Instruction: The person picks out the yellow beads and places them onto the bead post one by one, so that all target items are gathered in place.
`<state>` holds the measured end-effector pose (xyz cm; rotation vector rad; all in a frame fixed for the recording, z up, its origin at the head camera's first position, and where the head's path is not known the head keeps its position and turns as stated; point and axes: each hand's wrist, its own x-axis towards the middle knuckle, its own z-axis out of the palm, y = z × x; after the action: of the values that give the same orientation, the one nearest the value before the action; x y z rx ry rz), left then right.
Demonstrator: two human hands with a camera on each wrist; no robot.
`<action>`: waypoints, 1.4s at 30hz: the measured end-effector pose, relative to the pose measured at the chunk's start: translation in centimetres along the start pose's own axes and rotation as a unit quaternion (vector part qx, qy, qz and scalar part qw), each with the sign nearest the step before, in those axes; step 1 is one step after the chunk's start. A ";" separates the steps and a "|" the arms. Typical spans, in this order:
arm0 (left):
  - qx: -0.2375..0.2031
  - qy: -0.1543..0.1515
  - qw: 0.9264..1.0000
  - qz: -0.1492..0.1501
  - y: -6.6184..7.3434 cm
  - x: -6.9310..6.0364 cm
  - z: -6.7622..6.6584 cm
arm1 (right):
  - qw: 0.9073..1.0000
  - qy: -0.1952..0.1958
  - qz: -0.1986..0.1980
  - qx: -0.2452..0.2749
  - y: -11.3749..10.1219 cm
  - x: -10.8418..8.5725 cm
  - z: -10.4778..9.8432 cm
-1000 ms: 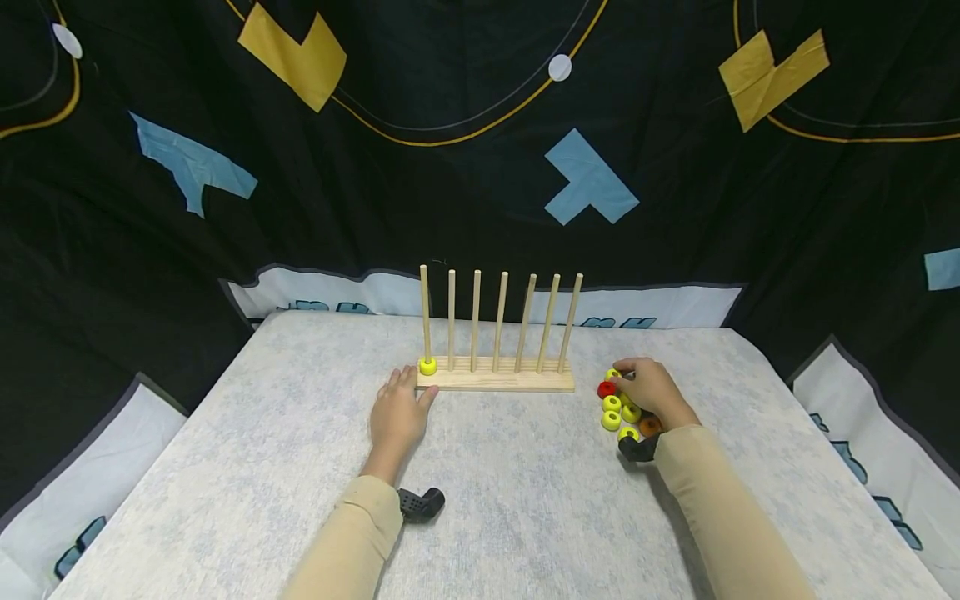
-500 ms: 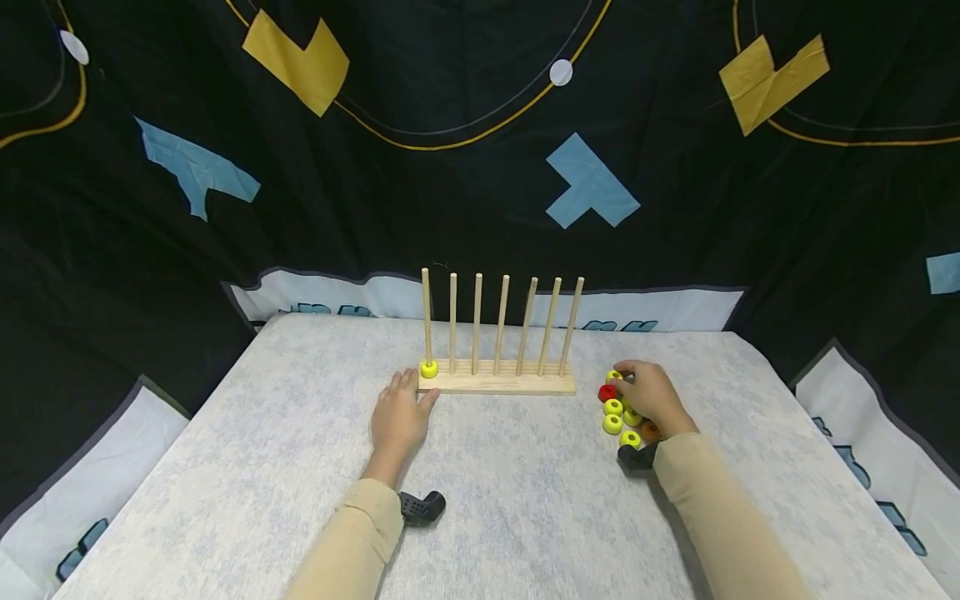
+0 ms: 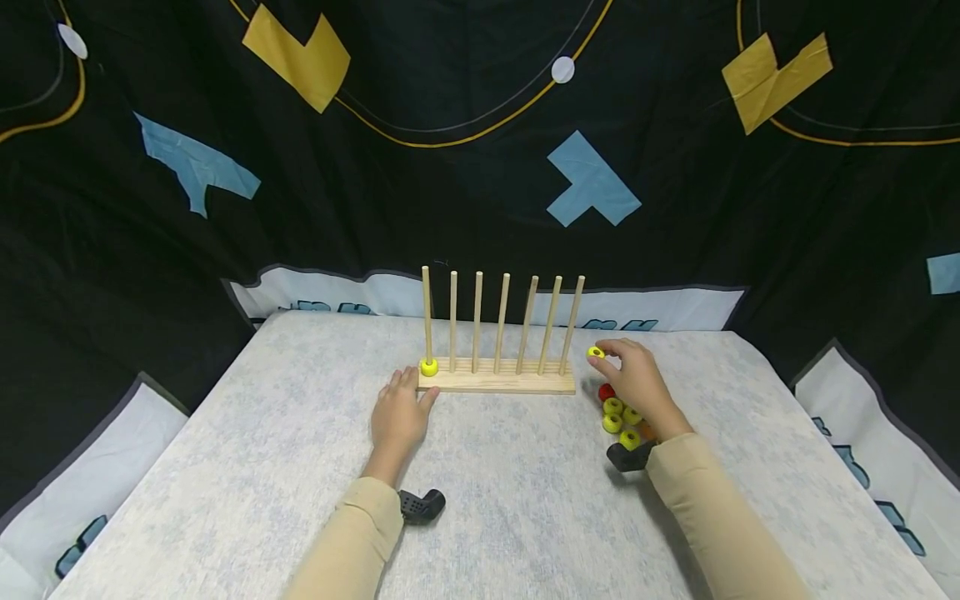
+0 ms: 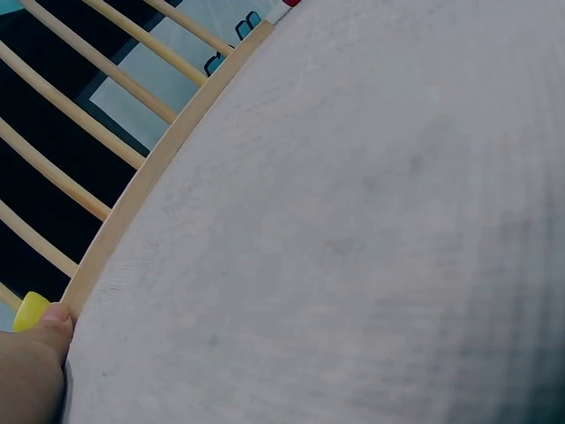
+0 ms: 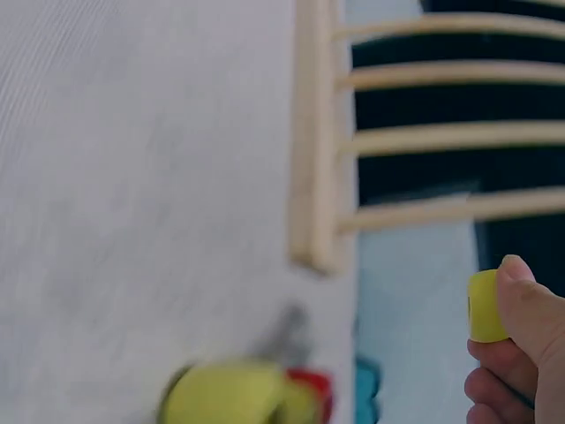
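In the head view, my right hand [image 3: 636, 379] pinches a yellow bead [image 3: 596, 353] between thumb and fingers, raised above the table just right of the wooden peg rack [image 3: 498, 382]. The right wrist view shows that bead [image 5: 485, 306] under my thumb. My left hand [image 3: 399, 421] rests at the rack's left end. Its thumb [image 4: 55, 322] touches the base's front edge in the left wrist view; the other fingers lie extended along the end. A yellow bead [image 3: 429, 367] sits at the bottom of the leftmost peg. The other pegs carry no beads.
Below my right hand lie several loose yellow beads [image 3: 612, 423], a red bead [image 3: 606, 392] and an orange bead [image 3: 645, 430] partly hidden by the wrist. Several upright pegs stand in the rack. A black curtain [image 3: 450, 200] hangs behind the pale table [image 3: 510, 500].
My right hand has lifted a yellow bead from the far end of the loose group and carried it up and left toward the rack. My left hand has stayed in place.
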<state>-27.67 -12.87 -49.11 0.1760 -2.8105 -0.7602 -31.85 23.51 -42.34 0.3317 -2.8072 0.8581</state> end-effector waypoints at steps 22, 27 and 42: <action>-0.004 -0.006 1.000 -0.004 -0.1 0.2 0.0 | 0.989 0.032 -0.126 0.077 -12.0 1.1 -0.5; -0.003 -0.007 1.000 -0.003 -0.1 0.2 0.0 | 0.985 0.025 -0.146 0.091 -14.6 2.1 -0.2; -0.008 -0.003 1.000 -0.008 -0.3 0.4 0.2 | 0.979 0.036 -0.177 0.091 -20.7 6.0 0.6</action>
<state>-28.06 -13.06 -49.38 0.1956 -2.8106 -0.7868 -32.14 5.53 -30.52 0.7818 -2.4961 1.0154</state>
